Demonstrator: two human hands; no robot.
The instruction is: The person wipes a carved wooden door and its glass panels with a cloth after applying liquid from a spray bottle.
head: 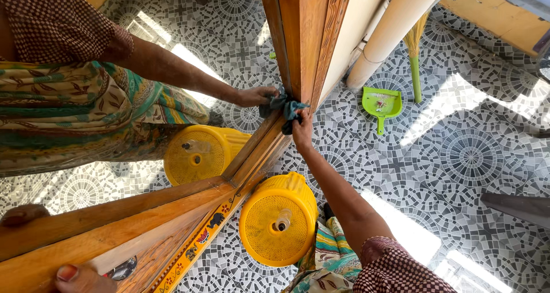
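My right hand [302,131] presses a dark teal cloth [288,105] against the wooden frame [309,35] of a tall mirror, at the frame's inner edge. The mirror glass [172,35] to the left shows the reflection of the same arm and hand meeting the cloth. My left hand [80,278] grips the lower wooden frame at the bottom left; only a thumb with a red nail shows, and its fingers appear as a reflection further up. A painted yellow strip with small animal figures [200,238] runs along the frame.
A yellow perforated basket [278,221] with a bottle inside stands on the patterned mosaic floor [475,155] by my legs, and is reflected in the glass. A green dustpan [381,104], a broom [413,58] and a cream tube [395,29] are beyond the frame.
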